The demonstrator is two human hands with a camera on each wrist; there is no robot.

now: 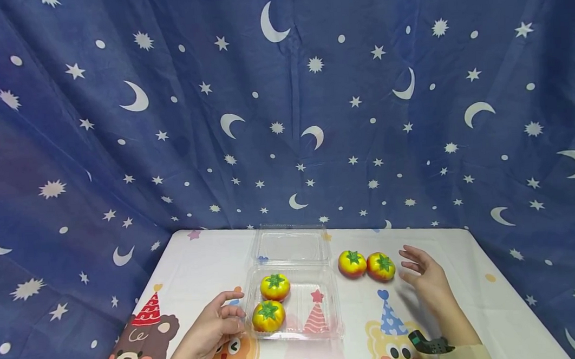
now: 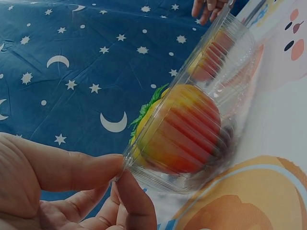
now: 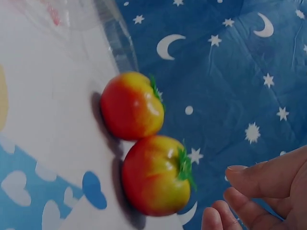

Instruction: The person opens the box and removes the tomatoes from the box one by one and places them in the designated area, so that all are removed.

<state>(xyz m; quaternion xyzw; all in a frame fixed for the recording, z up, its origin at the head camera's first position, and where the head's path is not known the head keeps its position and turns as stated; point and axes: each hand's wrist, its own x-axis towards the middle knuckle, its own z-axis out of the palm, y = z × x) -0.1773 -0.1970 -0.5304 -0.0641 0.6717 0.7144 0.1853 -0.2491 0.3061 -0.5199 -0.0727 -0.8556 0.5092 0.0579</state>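
Observation:
A clear plastic clamshell box (image 1: pixel 317 286) lies with its lid (image 1: pixel 291 247) folded back. Along its left side sit two red-and-yellow tomatoes with green leafy tops, a rear tomato (image 1: pixel 275 287) and a front tomato (image 1: pixel 268 316). My left hand (image 1: pixel 210 332) pinches the box's left rim between thumb and finger, as the left wrist view shows up close. Outside the box, to its right, two more tomatoes rest side by side, a left one (image 1: pixel 352 264) and a right one (image 1: pixel 381 267). My right hand (image 1: pixel 432 283) hovers just right of these, fingers loosely bent and holding nothing.
A white tablecloth (image 1: pixel 213 259) printed with cartoon animals covers the table. Behind and beside the table hangs a dark blue curtain (image 1: pixel 283 93) with moons and stars. A dark device (image 1: pixel 428 343) is worn on the right wrist.

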